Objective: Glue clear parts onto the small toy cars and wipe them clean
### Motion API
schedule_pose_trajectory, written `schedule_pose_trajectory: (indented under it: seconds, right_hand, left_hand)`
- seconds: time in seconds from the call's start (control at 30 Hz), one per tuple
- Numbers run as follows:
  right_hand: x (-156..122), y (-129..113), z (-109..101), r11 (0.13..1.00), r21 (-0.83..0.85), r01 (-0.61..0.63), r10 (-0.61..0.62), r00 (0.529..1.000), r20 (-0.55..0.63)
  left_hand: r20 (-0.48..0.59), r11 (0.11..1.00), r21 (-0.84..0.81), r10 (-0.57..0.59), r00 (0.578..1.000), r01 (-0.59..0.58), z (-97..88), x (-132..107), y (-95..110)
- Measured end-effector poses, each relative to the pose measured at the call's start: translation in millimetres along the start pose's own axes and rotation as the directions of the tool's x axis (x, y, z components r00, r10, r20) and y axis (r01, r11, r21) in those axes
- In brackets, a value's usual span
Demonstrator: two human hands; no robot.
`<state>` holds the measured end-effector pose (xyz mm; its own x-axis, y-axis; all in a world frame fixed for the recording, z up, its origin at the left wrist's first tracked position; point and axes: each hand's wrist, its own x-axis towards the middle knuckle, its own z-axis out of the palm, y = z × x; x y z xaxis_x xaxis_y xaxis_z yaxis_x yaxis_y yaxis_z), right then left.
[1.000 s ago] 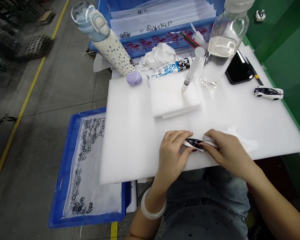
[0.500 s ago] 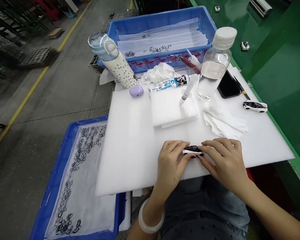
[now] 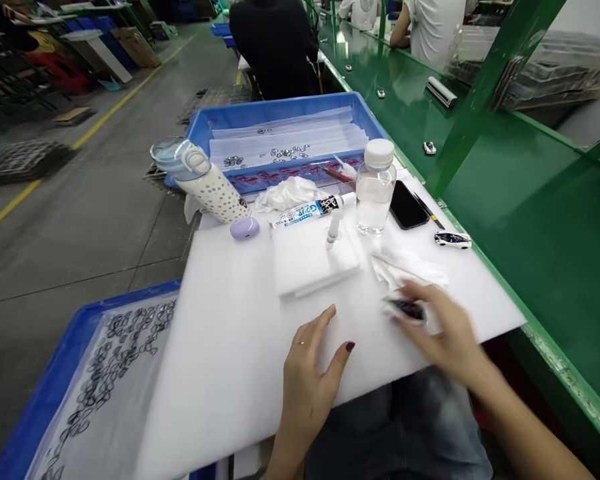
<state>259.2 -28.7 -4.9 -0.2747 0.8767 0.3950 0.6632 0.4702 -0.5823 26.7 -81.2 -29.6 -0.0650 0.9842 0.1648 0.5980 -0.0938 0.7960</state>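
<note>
My right hand [image 3: 443, 330] is blurred by motion over the right part of the white foam board [image 3: 240, 333], fingers closed round a small white and black toy car [image 3: 405, 309]. My left hand [image 3: 313, 363] rests on the board with fingers apart and holds nothing; it wears a ring. Crumpled white tissues [image 3: 410, 270] lie just beyond the right hand. A second toy car [image 3: 453, 239] stands at the board's far right edge. A syringe [image 3: 334, 230] stands tip down on a small foam block [image 3: 313, 260].
Behind stand a clear bottle [image 3: 375, 190], a black phone [image 3: 409, 205], a glue tube [image 3: 310, 210], a dotted flask [image 3: 200, 180], a purple case [image 3: 245, 228]. Blue trays of small parts sit far [image 3: 280, 113] and at left [image 3: 50, 393]. A green conveyor [image 3: 530, 220] runs on the right, with people working beyond.
My left hand let go of the car and opened flat on the board. My right hand carried the car to the right. The view tilted up, showing the conveyor and people.
</note>
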Motion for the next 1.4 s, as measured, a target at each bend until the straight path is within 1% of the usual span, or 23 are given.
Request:
schedule_pose_trajectory:
  seconds: [0.03, 0.07, 0.13, 0.17, 0.23, 0.3, 0.37, 0.43, 0.53, 0.63, 0.73, 0.8, 0.83, 0.9, 0.93, 1.0, 1.03, 1.07, 1.1, 1.17, 1.23, 1.3, 1.4]
  right_hand:
    - [-4.1, 22.0, -19.6, 0.991, -0.024, -0.129, 0.126, 0.986, -0.113]
    - [-9.4, 46.4, -41.2, 0.965, -0.044, -0.259, 0.245, 0.948, -0.201]
    - [-22.1, 95.5, -85.1, 0.861, -0.115, -0.495, 0.426, 0.826, -0.369]
    - [-28.5, 116.6, -104.6, 0.786, -0.186, -0.59, 0.496, 0.781, -0.381]
    - [-37.6, 145.8, -133.6, 0.71, -0.302, -0.636, 0.526, 0.765, -0.372]
    - [-37.7, 156.3, -144.5, 0.691, -0.362, -0.625, 0.509, 0.777, -0.37]
    - [-26.0, 153.9, -136.3, 0.718, -0.369, -0.59, 0.469, 0.802, -0.37]
    - [-4.4, 146.8, -113.5, 0.779, -0.348, -0.522, 0.418, 0.845, -0.333]
    - [32.8, 138.6, -75.1, 0.868, -0.306, -0.392, 0.343, 0.917, -0.202]
    - [53.4, 131.7, -57.2, 0.884, -0.314, -0.346, 0.314, 0.938, -0.148]
    - [50.5, 112.7, -55.1, 0.872, -0.334, -0.358, 0.302, 0.93, -0.208]
    - [41.0, 87.2, -49.2, 0.919, -0.269, -0.288, 0.241, 0.951, -0.195]
    - [35.8, 70.8, -42.9, 0.955, -0.204, -0.218, 0.189, 0.97, -0.15]
    - [28.1, 35.3, -25.2, 0.999, -0.029, -0.042, 0.043, 0.999, 0.03]
    - [27.1, 18.5, -15.5, 0.998, 0.051, 0.028, -0.035, 0.989, 0.146]
    - [33.3, -7.6, 0.7, 0.977, 0.18, 0.114, -0.177, 0.903, 0.392]
    - [40.8, -15.8, 6.2, 0.968, 0.221, 0.117, -0.211, 0.855, 0.473]
    - [50.7, -20.8, 10.0, 0.966, 0.239, 0.103, -0.215, 0.833, 0.51]
    - [62.5, -23.2, 12.7, 0.968, 0.241, 0.073, -0.187, 0.849, 0.494]
    - [88.6, -24.1, 17.9, 0.972, 0.233, -0.009, -0.072, 0.938, 0.339]
    - [112.1, -25.4, 25.1, 0.971, 0.233, -0.058, 0.002, 0.973, 0.232]
    - [128.8, -30.4, 33.2, 0.972, 0.231, -0.051, -0.014, 0.962, 0.271]
    - [140.7, -41.3, 37.8, 0.976, 0.216, -0.013, -0.073, 0.919, 0.387]
  left_hand:
    - [0.002, 0.999, 0.025, 0.02, 1.0, -0.02, 0.5, 0.2, 0.3]
    - [0.01, 0.998, 0.048, 0.047, 0.999, -0.047, 1.0, 0.6, 0.7]
    - [0.026, 0.991, 0.085, 0.106, 0.994, -0.108, 1.9, 1.9, 1.7]
    - [0.031, 0.986, 0.1, 0.134, 0.991, -0.136, 2.4, 2.6, 2.0]
    - [0.03, 0.977, 0.125, 0.171, 0.985, -0.173, 3.4, 4.0, 2.1]
    - [0.019, 0.97, 0.142, 0.198, 0.98, -0.199, 4.3, 5.0, 1.6]
    - [0.016, 0.965, 0.152, 0.215, 0.976, -0.215, 4.9, 5.3, 1.0]
    - [0.026, 0.963, 0.155, 0.218, 0.976, -0.219, 4.8, 5.1, 0.5]
    - [0.036, 0.962, 0.161, 0.218, 0.975, -0.221, 3.6, 3.6, -0.7]
    - [0.049, 0.953, 0.177, 0.243, 0.969, -0.248, 2.8, 1.6, -3.3]
    - [0.063, 0.947, 0.183, 0.256, 0.965, -0.263, 3.9, 0.9, -5.0]
    - [0.051, 0.946, 0.187, 0.258, 0.965, -0.263, 5.5, 1.3, -5.2]
    - [0.041, 0.947, 0.195, 0.254, 0.966, -0.257, 6.5, 1.7, -5.4]
    - [0.01, 0.943, 0.215, 0.257, 0.966, -0.253, 8.3, 1.7, -6.8]
    - [-0.005, 0.941, 0.222, 0.262, 0.965, -0.255, 9.3, 1.0, -8.4]
    - [-0.027, 0.937, 0.21, 0.29, 0.957, -0.278, 11.6, -2.6, -13.4]
    - [-0.038, 0.936, 0.197, 0.306, 0.951, -0.293, 13.2, -5.5, -16.4]
    - [-0.046, 0.932, 0.186, 0.323, 0.945, -0.31, 14.9, -9.1, -19.3]
    - [-0.05, 0.927, 0.182, 0.341, 0.939, -0.327, 16.9, -13.0, -21.6]
    - [-0.046, 0.918, 0.193, 0.361, 0.931, -0.346, 20.6, -20.2, -22.8]
    - [0.008, 0.921, 0.188, 0.347, 0.938, -0.342, 22.8, -23.4, -18.0]
    - [0.128, 0.935, 0.148, 0.306, 0.943, -0.323, 21.8, -20.4, -7.8]
    - [0.319, 0.958, 0.12, 0.213, 0.924, -0.262, 15.9, -7.3, 9.8]
